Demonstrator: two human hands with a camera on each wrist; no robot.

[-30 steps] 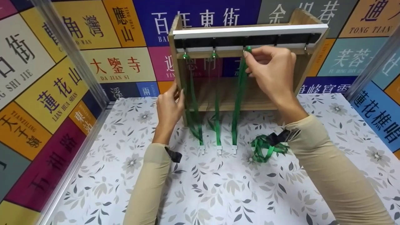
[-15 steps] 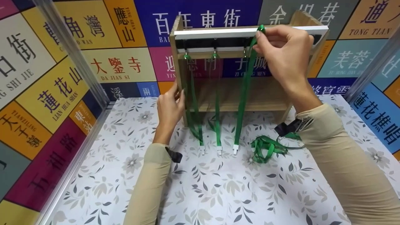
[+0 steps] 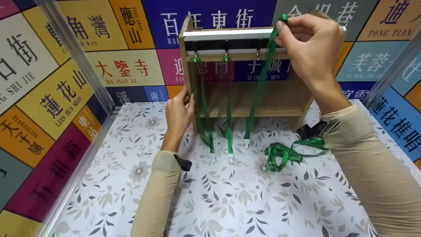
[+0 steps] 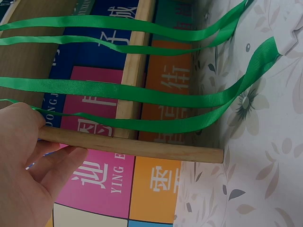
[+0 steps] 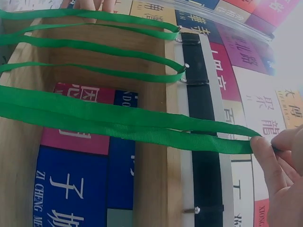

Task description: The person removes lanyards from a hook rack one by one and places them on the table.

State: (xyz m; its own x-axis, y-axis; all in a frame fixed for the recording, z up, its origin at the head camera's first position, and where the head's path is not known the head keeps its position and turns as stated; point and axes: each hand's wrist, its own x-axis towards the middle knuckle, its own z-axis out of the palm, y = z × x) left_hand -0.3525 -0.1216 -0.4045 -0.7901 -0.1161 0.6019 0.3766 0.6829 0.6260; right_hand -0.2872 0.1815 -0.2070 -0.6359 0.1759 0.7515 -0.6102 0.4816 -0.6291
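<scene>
Right hand (image 3: 312, 49) – raised, pinching; left hand (image 3: 178, 113) – lower, gripping

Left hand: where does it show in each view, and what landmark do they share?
Head: left hand, left of centre, gripping the wooden side panel.
Left wrist: lower left.
Right wrist: top edge, left of centre; only fingers show.
Shared landmark: that panel.
</scene>
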